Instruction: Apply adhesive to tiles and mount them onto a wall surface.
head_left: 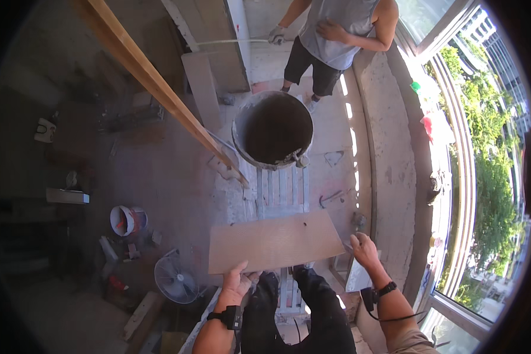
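In front of my legs is a flat, brown rectangular panel (277,242), probably a tile, with two small dark spots near its far edge. At its near left corner my left hand (237,280) is closed on it, thumb on top and fingers partly hidden beneath. Beside the right end of the panel, my right hand (366,252) is closed with the fingers bent together. A pale, flat-faced piece (358,274) shows just below that hand; whether the hand holds it is unclear.
A large mortar-smeared bucket (238,138) stands on a slatted metal platform (283,192). Beyond it stands another person (342,35), one hand gloved. A long wooden beam (153,82) slants across the left. A fan (177,277) and white pail (122,221) lie left; windows (463,147) line the right.
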A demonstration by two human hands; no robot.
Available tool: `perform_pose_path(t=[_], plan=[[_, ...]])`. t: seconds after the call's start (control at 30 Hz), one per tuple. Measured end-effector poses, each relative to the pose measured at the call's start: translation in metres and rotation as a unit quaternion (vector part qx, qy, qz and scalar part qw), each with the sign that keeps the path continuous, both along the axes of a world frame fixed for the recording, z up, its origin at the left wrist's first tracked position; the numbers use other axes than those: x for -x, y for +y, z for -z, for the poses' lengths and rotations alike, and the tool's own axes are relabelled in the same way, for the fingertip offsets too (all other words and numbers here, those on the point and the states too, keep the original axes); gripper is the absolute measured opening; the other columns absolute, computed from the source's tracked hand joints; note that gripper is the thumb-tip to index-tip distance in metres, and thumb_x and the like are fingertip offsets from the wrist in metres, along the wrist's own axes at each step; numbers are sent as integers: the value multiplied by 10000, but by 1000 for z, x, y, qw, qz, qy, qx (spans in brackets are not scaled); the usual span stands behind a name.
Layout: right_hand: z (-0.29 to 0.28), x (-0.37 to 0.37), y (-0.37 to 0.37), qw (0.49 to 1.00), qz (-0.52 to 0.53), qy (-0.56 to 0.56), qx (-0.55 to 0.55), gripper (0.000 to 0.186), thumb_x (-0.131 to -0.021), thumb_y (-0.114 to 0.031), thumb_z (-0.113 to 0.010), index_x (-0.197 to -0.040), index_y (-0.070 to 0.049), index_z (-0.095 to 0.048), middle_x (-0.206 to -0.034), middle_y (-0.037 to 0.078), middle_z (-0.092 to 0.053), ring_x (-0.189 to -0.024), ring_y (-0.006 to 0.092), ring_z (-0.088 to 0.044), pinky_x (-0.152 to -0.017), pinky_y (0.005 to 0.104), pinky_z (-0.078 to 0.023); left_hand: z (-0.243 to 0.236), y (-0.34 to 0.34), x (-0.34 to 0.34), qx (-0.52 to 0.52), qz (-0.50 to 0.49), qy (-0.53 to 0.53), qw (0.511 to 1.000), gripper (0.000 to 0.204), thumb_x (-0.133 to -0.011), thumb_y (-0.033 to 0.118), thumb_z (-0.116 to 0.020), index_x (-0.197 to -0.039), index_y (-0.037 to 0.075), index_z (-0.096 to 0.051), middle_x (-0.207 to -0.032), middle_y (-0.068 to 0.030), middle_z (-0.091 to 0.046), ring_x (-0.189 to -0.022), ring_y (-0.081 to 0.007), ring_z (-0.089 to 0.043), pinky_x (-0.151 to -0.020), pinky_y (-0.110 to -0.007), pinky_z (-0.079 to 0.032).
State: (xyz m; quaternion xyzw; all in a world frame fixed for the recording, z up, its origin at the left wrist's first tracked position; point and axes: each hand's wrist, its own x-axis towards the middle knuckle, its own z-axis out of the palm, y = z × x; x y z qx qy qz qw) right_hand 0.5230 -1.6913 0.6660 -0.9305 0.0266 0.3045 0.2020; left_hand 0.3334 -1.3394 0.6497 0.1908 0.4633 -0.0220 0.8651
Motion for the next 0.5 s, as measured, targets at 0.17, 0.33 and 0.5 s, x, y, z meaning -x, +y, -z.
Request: perform_pose_path(t=[0.17, 0.33, 0.5], plan=[[115, -17, 10, 916, 253, 248, -189, 549, -929, -465, -496, -1003, 68, -605, -942, 121, -630, -855, 248, -595, -739, 407, -478, 89, 3, -12, 20, 9, 8, 1000, 290, -854, 87, -624, -1134, 43, -563, -1047, -127, -652, -952, -284, -663, -779, -450, -594], [249, -23, 26, 922, 303, 199, -139, 555, -929, -441, -494, -1020, 96, -603, -974, 190, -647, -870, 297, -617, -796, 411, -470, 189, 6, -27, 21, 63, -29, 997, 287, -865, 119, -616, -1139, 49, -564, -1067, -127, -653, -968, -283, -656, -793, -446, -582], [335, -25, 37, 966, 235, 34, -99, 550, -951, -425, -464, -1001, 105, -602, -969, 299, -628, -912, 384, -621, -824, 429, -455, 285, 11, -26, 88, 99, -60, 989, 230, -903, 166, -593, -1122, 97, -573, -1053, -76, -660, -947, -237, -637, -785, -431, -536]])
